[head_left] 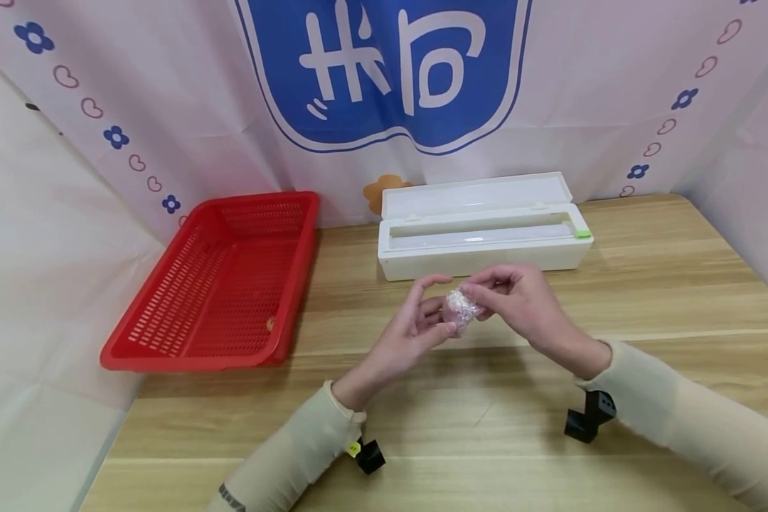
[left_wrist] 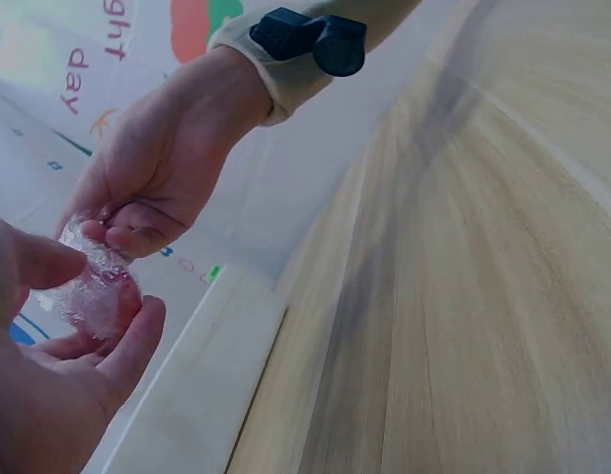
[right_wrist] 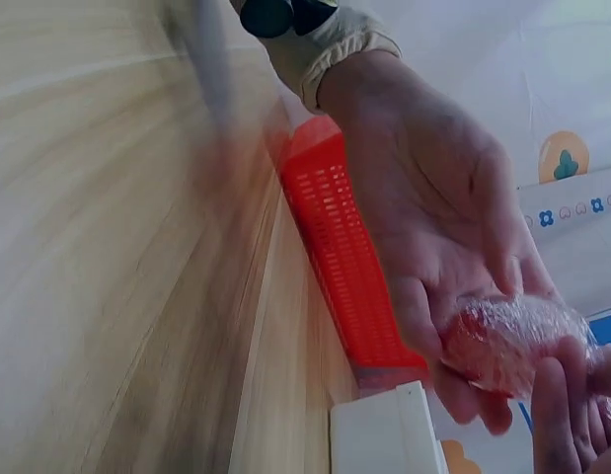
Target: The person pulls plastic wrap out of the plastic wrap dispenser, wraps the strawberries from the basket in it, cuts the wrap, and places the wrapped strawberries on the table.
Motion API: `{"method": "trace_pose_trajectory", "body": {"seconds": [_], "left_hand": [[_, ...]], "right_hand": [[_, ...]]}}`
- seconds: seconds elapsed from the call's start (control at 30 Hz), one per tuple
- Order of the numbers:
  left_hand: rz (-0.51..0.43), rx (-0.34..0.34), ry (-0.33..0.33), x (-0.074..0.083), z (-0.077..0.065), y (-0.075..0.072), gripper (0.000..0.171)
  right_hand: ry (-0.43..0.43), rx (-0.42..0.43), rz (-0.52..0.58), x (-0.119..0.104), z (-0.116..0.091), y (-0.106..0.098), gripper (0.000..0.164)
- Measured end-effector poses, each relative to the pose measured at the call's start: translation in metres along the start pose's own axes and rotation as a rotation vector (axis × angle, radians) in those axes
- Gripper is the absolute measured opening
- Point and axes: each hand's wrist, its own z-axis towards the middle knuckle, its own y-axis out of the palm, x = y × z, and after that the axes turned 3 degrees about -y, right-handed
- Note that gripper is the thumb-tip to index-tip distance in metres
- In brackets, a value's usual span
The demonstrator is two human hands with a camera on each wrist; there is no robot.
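A small reddish, rounded item wrapped in crinkled clear plastic film (head_left: 461, 311) is between the two hands above the table. My left hand (head_left: 402, 340) holds it from below and the side, thumb and fingers around it, the index finger raised off it in the head view. The right hand (head_left: 530, 304) pinches the film at the item's right side. In the left wrist view the wrapped item (left_wrist: 108, 299) shows pink through the film. Red patches show through the wrapped item (right_wrist: 507, 341) in the right wrist view, where right fingertips (right_wrist: 570, 380) press on the film.
Behind the hands is a long white box (head_left: 486, 261), its lid (head_left: 476, 198) raised and a pale roll (head_left: 486, 236) inside. At left stands a red perforated basket (head_left: 192, 361) with a small brown bit inside. A printed cloth (head_left: 576, 128) hangs behind the wooden table (head_left: 665, 299).
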Motion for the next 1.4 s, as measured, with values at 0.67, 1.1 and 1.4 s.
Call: {"method": "trace_pose_trajectory", "body": {"seconds": [0.67, 1.1, 1.4], "left_hand": [[-0.035, -0.055, 0.073, 0.000, 0.000, -0.001, 0.037], [-0.088, -0.002, 0.031, -0.001, 0.003, -0.004, 0.041], [-0.215, 0.017, 0.045, -0.002, 0.002, -0.004, 0.040]], "right_hand": [[-0.099, -0.227, 0.030, -0.006, 0.001, -0.017, 0.023], [-0.369, 0.028, -0.211, -0.019, -0.009, -0.001, 0.015], [-0.390, 0.098, -0.252, -0.011, -0.008, 0.004, 0.017]]}}
